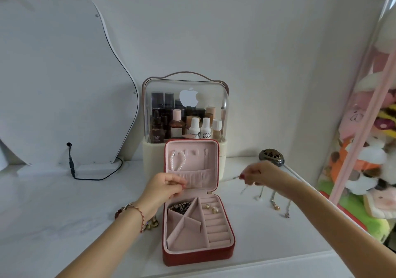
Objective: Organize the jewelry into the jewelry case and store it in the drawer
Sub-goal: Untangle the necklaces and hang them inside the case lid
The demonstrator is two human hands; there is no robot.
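Left hand reaches forward, fingers curled in a pinch at the gathered pouch of the open red jewelry case with pink lining; what the pinch holds is too small to identify. Right hand, arm extended to the right of the lid, pinches one end of a thin silver chain, blurred toward the case. Below the right hand, several pendant necklaces lie on the white tabletop, details unclear.

The open red square jewelry case is sitting centrally on the white tabletop; the clear-domed cosmetics organizer is standing at its twelve o'clock, loose thin chain necklaces lying at three.
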